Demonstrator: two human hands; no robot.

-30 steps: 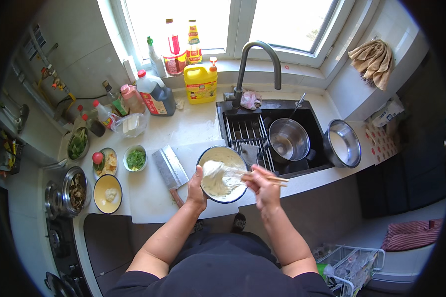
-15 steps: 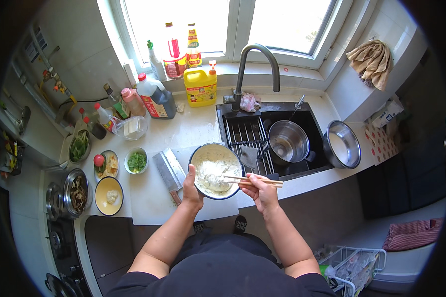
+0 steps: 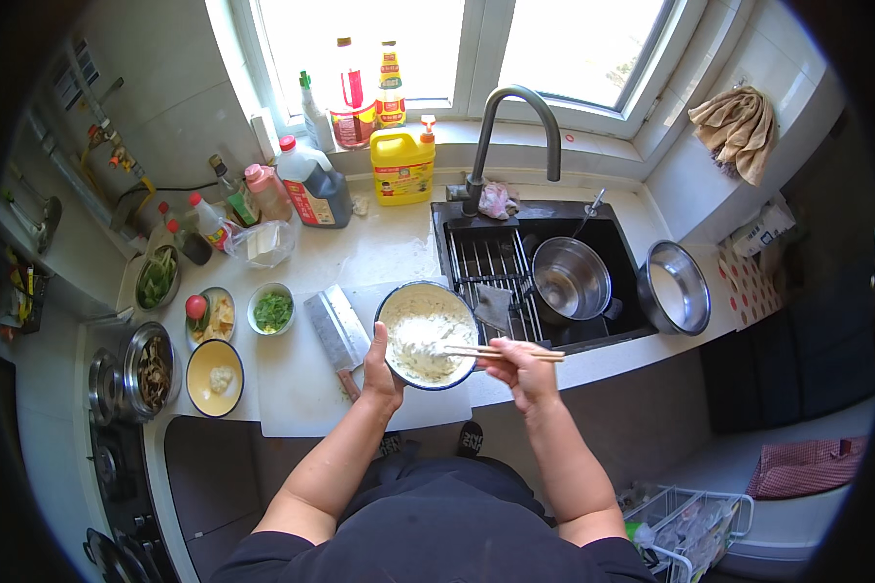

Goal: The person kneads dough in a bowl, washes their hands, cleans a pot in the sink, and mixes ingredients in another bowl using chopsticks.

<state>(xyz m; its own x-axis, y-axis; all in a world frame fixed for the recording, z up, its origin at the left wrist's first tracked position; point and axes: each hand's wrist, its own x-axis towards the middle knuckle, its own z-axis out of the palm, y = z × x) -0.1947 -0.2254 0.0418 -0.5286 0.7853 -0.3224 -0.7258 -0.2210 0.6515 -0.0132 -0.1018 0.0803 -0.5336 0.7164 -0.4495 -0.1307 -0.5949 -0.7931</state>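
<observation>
From the head camera, looking down: the left hand point(image 3: 381, 367) is clasped on the near-left rim of a blue-rimmed bowl point(image 3: 424, 334), thumb pointing up along the edge; the bowl stands on a white cutting board point(image 3: 301, 389) at the front of the tabletop point(image 3: 379, 248), just left of the sink point(image 3: 554, 282); inside it lies a pale, lumpy white mixture point(image 3: 423, 340); the right hand point(image 3: 523, 367) is closed around a pair of wooden chopsticks point(image 3: 501, 353), held nearly level, their tips reaching into the mixture from the right side.

Just left of the bowl a cleaver point(image 3: 335, 335) lies on the board, blade toward the window, handle toward the person; farther left stand a small bowl of chopped greens point(image 3: 272, 311), a plate with a red tomato point(image 3: 210, 316) and a yellow bowl point(image 3: 214, 377) holding a little pale lump; beyond these sits a steel pot point(image 3: 151, 369) on the stove side.

In the sink a steel saucepan point(image 3: 569, 280) rests on a dark rack; a steel bowl point(image 3: 673, 288) sits on the sink's right edge; behind the tap point(image 3: 515, 117) a yellow jug point(image 3: 402, 167) and several bottles line the window sill; a tan cloth point(image 3: 739, 126) hangs at the upper right.
</observation>
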